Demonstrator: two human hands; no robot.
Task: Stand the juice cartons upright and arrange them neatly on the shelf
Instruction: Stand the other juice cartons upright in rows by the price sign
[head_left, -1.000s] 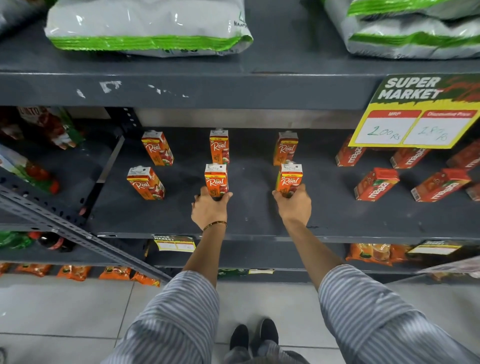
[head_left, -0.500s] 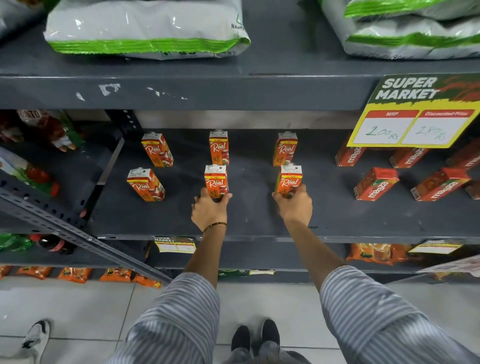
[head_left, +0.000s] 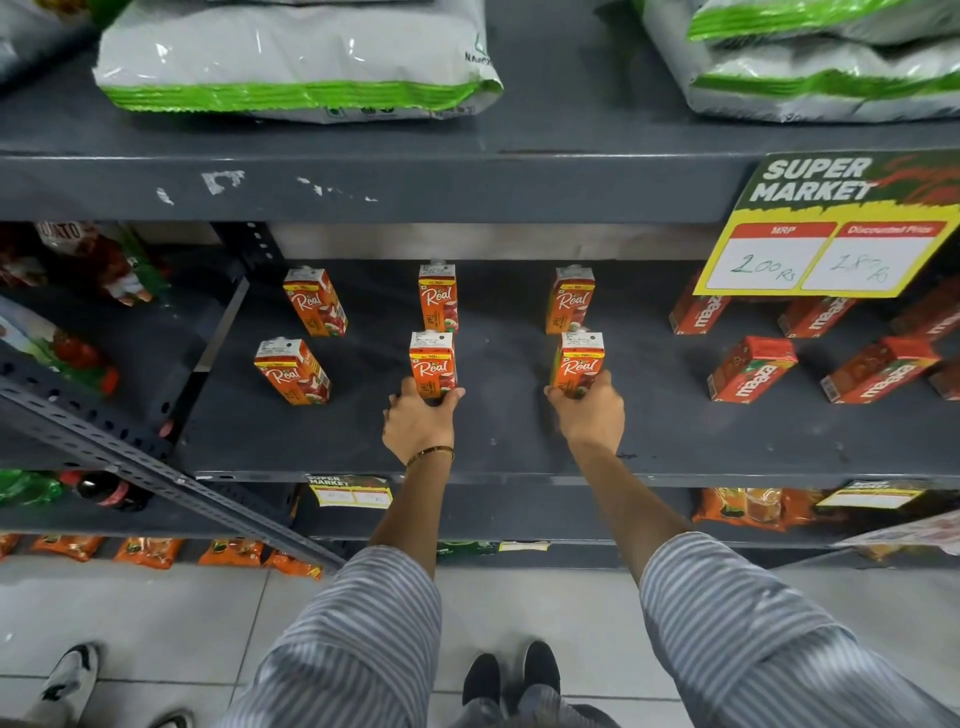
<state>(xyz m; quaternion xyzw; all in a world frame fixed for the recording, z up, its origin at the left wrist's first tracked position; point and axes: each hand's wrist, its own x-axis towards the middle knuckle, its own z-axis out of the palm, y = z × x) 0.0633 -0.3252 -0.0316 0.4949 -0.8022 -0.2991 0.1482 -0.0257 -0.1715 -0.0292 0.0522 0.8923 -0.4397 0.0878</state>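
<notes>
Several orange "Real" juice cartons stand upright in two rows on the dark grey shelf (head_left: 509, 441). My left hand (head_left: 418, 426) grips the base of the front middle carton (head_left: 432, 364). My right hand (head_left: 589, 415) grips the base of the front right carton (head_left: 577, 364). The front left carton (head_left: 292, 371) stands alone. Behind them stand the back left carton (head_left: 315, 301), the back middle carton (head_left: 438, 297) and the back right carton (head_left: 570, 299). My fingers hide the bottoms of both held cartons.
Red "maaza" cartons (head_left: 750, 369) lie tilted on the right of the same shelf. A yellow price sign (head_left: 826, 244) hangs from the shelf above, which carries white-and-green sacks (head_left: 296, 62). A slanted metal brace (head_left: 130, 467) crosses at left. Another person's shoe (head_left: 67, 680) is on the floor.
Both hands and their cartons stay almost where they were; the right carton has edged slightly back. Another person's shoe has come into view at the lower left.
</notes>
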